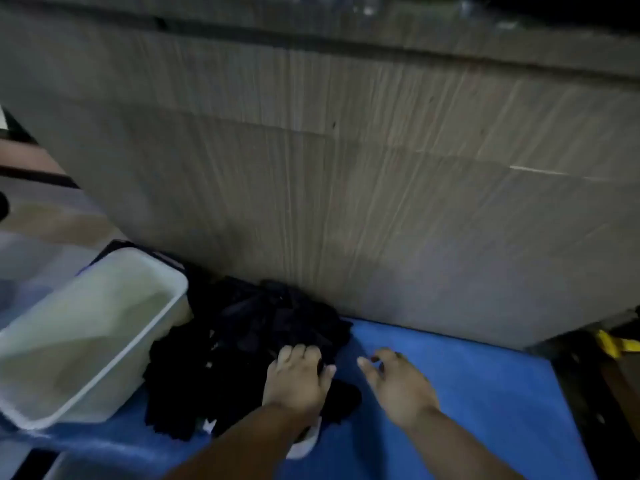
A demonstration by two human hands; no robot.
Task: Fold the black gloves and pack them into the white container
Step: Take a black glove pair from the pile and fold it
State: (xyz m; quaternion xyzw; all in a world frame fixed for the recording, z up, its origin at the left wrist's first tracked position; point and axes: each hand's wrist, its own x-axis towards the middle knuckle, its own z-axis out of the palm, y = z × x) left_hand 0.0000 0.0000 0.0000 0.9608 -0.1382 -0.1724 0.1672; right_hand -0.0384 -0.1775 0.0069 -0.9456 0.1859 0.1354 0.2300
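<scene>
Left hand: fingers curled, gripping black gloves, one heap
Right hand: fingers apart, empty
White container: one, left of hands

Readable text: none; the view is dim and blurred.
White tags: among the black gloves at 7 o'clock, any print too blurred to read.
Yellow strip: at 4 o'clock, any marks unreadable.

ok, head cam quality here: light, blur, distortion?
Head view: dim light, with motion blur softening everything, left hand and right hand included; black gloves merge into one detailless dark mass; white container is the brightest area; wide-angle bowing shows along the top of the cardboard.
</scene>
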